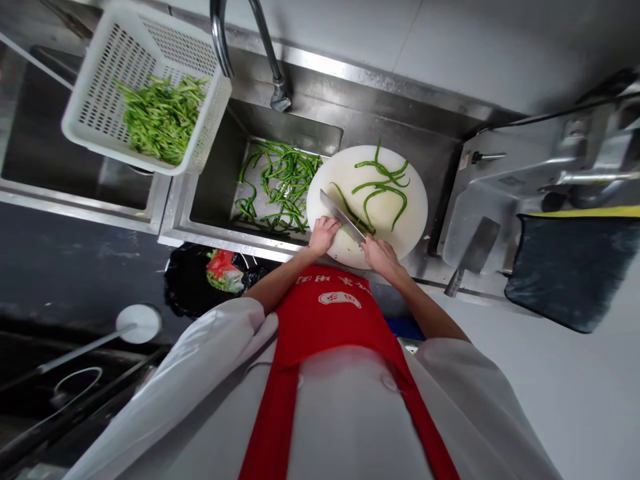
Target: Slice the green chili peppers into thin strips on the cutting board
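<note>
From where I stand, the right hand [381,255] is curled round the handle of the knife [343,217]. The left hand [324,235] has bent fingers beside the blade, but I can't tell if they pinch anything. One long green pepper [346,201] lies on the round white board [414,207], just past the blade. It points nearly the same way as the blade, with its near end closer to the right hand

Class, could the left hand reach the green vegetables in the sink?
Probably yes: the left hand, at the cutting board beside the sink, has nothing visibly blocking its way to the vegetables.
</note>
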The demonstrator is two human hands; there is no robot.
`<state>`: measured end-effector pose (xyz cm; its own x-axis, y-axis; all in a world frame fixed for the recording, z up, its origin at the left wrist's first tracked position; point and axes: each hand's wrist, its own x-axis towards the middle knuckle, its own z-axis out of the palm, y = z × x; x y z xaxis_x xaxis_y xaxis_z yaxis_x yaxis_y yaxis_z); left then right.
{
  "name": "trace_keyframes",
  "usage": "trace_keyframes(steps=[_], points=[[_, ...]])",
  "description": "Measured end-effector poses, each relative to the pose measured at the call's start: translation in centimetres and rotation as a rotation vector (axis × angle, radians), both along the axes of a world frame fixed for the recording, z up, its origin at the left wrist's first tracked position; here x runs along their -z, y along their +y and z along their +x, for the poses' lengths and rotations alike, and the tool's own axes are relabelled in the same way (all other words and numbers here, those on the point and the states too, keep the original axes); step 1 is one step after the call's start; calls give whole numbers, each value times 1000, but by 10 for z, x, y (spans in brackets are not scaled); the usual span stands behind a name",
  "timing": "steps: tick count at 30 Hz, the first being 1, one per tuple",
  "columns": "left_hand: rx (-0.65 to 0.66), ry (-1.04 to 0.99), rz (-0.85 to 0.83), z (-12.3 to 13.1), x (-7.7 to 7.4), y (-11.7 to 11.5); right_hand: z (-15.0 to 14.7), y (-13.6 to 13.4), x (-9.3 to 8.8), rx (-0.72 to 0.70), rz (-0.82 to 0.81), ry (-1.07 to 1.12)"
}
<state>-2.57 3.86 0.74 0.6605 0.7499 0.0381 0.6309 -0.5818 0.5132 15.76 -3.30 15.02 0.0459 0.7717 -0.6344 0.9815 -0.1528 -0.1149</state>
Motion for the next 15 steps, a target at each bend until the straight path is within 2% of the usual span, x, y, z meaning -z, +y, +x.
trace_keyframes(steps=[4, 8, 12, 15], points=[[-43, -82, 19, -10, -7, 3, -7, 13, 9, 29, 47, 19], [-103, -96, 16, -25, -11, 9, 2, 17, 14, 31, 46, 53], [68, -28, 14, -20, -7, 13, 13, -2, 9, 24, 24, 6], [155, 10, 24, -13, -5, 15, 7, -13, 5, 8, 11, -24]])
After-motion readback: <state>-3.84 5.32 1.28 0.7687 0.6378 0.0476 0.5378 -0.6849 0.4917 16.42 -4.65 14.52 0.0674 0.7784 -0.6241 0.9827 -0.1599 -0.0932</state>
